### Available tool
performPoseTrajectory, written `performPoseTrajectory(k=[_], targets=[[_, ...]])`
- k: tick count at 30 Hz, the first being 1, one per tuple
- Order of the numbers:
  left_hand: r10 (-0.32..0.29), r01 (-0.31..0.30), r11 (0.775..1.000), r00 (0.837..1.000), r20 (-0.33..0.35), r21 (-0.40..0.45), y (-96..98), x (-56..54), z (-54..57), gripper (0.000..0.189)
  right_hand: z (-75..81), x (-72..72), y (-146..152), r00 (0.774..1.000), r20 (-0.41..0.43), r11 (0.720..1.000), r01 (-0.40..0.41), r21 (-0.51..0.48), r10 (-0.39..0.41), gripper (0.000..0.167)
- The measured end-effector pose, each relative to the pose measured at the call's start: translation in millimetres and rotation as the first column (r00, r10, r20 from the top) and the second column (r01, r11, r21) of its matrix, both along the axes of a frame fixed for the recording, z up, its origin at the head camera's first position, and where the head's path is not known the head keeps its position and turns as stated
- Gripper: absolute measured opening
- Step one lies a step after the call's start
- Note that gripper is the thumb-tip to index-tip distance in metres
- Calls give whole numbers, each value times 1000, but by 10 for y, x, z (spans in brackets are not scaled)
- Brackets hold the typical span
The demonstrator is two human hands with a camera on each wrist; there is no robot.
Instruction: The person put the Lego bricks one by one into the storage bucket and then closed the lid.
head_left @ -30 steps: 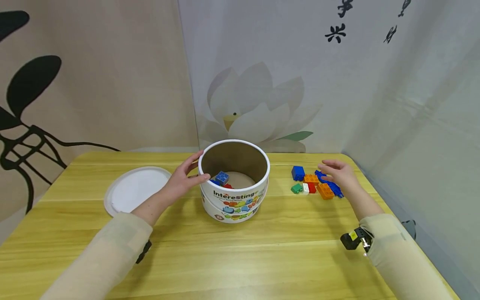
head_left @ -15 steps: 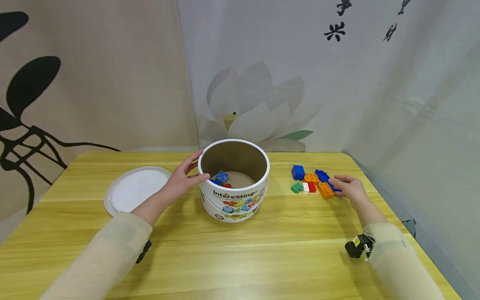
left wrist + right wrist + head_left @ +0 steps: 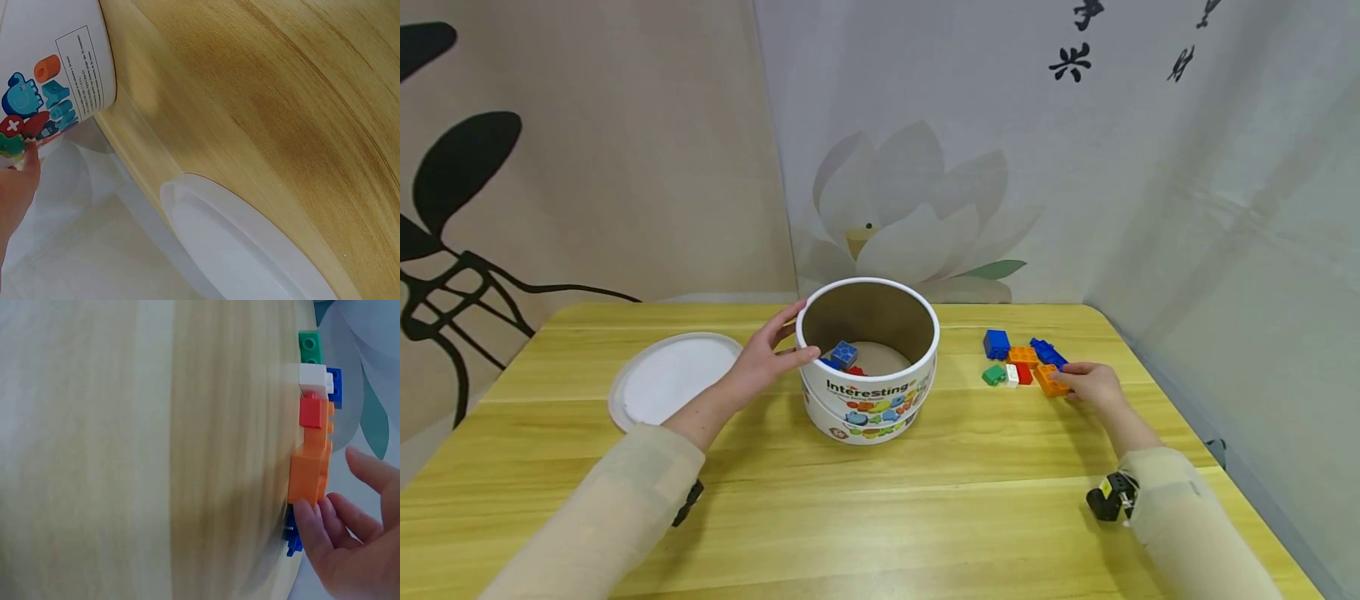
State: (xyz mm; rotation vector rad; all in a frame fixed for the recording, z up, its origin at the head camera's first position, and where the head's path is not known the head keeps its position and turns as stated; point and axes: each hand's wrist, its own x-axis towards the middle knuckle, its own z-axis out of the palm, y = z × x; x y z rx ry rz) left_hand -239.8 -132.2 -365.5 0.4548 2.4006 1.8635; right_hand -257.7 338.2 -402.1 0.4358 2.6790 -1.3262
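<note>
My left hand (image 3: 765,357) rests against the left side of a white toy bucket (image 3: 868,417), fingers spread along its rim. In the left wrist view a fingertip touches the printed wall of the bucket (image 3: 56,37). Blue blocks (image 3: 844,356) and a bit of red show inside it. My right hand (image 3: 1093,386) is at the right end of a group of building blocks. Its fingertips touch the edge of an orange block (image 3: 306,477), with another finger apart from it. A long blue piece (image 3: 1048,353) is partly hidden behind this hand.
A round white lid (image 3: 673,379) lies on the wooden table left of the bucket. Beside the orange block are a blue block (image 3: 996,344), a green block (image 3: 993,376), a white block (image 3: 1012,377), a red block (image 3: 1024,374) and another orange block (image 3: 1022,356).
My right hand has come down from above the blocks to the long blue piece, then shifted slightly left and nearer to the orange block. The left hand stays at the bucket.
</note>
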Motion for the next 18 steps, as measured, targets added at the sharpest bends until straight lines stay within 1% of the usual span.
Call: performPoseTrajectory(k=[3,9,14,18], targets=[[1,-1,1000,1000,4,-2,2,7,-5,74,-25,-10,-28,1000,4,999,-10,51,10,54],[-2,2,1000,1000,3,7,8,2,-5,73,-57,-20,-73,999,33,988,-28,153,23,57],[-1,0,1000,1000,8,9,10,4,-1,73,-31,-25,-99,999,44,986,-39,164,32,56],[4,-4,1000,1000,16,3,-2,4,-1,73,8,-13,-127,998,47,987,-51,151,44,55]])
